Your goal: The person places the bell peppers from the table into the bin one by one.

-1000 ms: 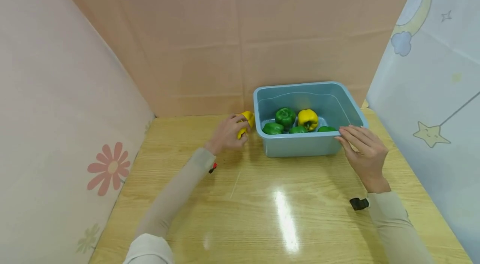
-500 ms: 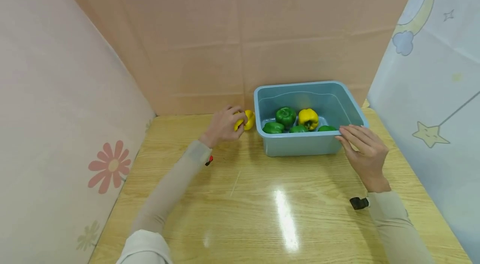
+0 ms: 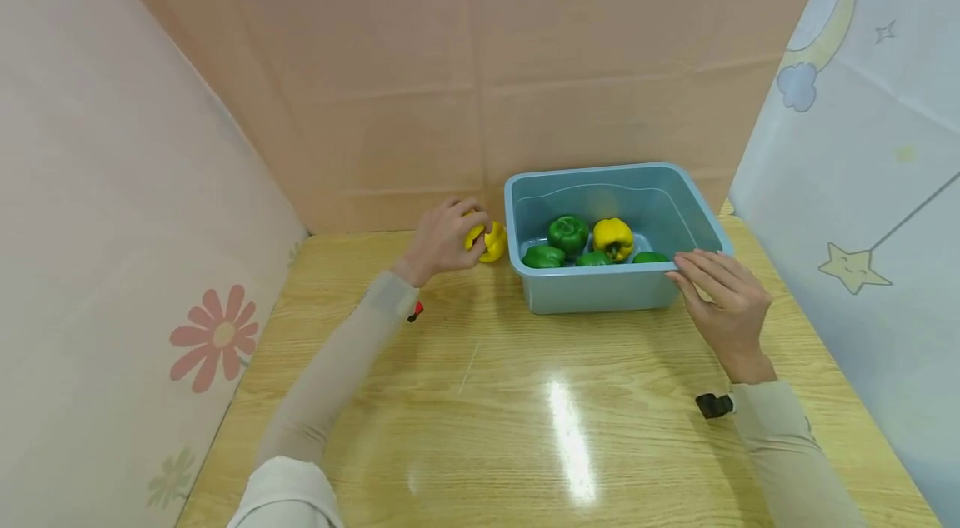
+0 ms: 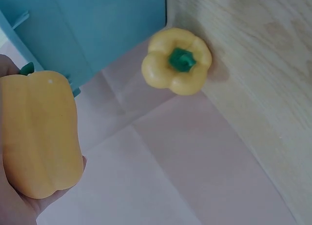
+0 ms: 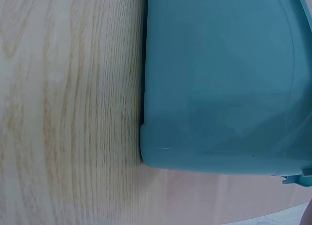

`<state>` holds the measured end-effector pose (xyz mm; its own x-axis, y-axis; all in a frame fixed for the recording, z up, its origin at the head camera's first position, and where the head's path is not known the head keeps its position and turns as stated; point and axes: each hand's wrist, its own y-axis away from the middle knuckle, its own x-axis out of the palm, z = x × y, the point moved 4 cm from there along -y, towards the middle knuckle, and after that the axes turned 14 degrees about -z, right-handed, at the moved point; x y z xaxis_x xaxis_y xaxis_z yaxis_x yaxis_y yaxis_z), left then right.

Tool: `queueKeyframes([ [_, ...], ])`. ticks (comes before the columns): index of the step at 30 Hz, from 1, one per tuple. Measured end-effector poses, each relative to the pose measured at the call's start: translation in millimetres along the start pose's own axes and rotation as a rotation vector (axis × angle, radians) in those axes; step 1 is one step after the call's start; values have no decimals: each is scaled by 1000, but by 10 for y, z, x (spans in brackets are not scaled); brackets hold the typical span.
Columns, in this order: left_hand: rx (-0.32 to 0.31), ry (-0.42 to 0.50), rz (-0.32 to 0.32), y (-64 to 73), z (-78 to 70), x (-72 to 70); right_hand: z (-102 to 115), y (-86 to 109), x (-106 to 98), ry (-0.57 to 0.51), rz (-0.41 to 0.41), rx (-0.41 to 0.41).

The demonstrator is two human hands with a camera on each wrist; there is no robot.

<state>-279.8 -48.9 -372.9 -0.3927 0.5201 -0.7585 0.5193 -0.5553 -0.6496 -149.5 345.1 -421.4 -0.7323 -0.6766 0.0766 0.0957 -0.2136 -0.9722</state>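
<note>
My left hand (image 3: 444,238) holds a yellow bell pepper (image 4: 43,132) just left of the bin; in the head view the fingers hide most of it. Another yellow bell pepper (image 4: 176,62) stands on the table close to the bin's side, its green stem facing the left wrist camera. At the near right corner of the blue plastic bin (image 3: 600,292), my right hand (image 3: 726,307) grips the rim, fingers over the top and thumb on the outside. Inside the bin lie several green bell peppers (image 3: 567,236) and one yellow bell pepper (image 3: 613,239).
The wooden table (image 3: 495,428) runs back to a peach-coloured cloth wall (image 3: 375,95). Patterned cloth walls stand at left (image 3: 112,220) and right (image 3: 862,178). The bin sits close against the back wall.
My left hand has moved slightly left and back, lifting a yellow pepper away from the one beside the bin, which shows more fully now. My right hand stays on the rim.
</note>
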Motion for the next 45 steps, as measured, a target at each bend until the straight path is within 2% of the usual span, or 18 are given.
queueKeyframes([
  [10, 18, 0, -18, -135, -10, -55, -6, 4, -3, 6, 6, -2],
  [18, 7, -27, 23, -224, -27, -83, -12, 18, -1, 3, 7, -4],
  [25, 2, -29, 26, -286, -35, -100, -12, 10, 5, -2, 9, -4],
  [32, 31, -10, 2, -436, -57, -110, -10, -16, 8, -8, -3, 1],
  [40, 7, 31, -11, -583, -127, -137, -19, -7, 2, -3, 2, 3],
  [45, 15, 29, -12, -670, -186, -130, -25, 0, 0, -5, 9, 11],
])
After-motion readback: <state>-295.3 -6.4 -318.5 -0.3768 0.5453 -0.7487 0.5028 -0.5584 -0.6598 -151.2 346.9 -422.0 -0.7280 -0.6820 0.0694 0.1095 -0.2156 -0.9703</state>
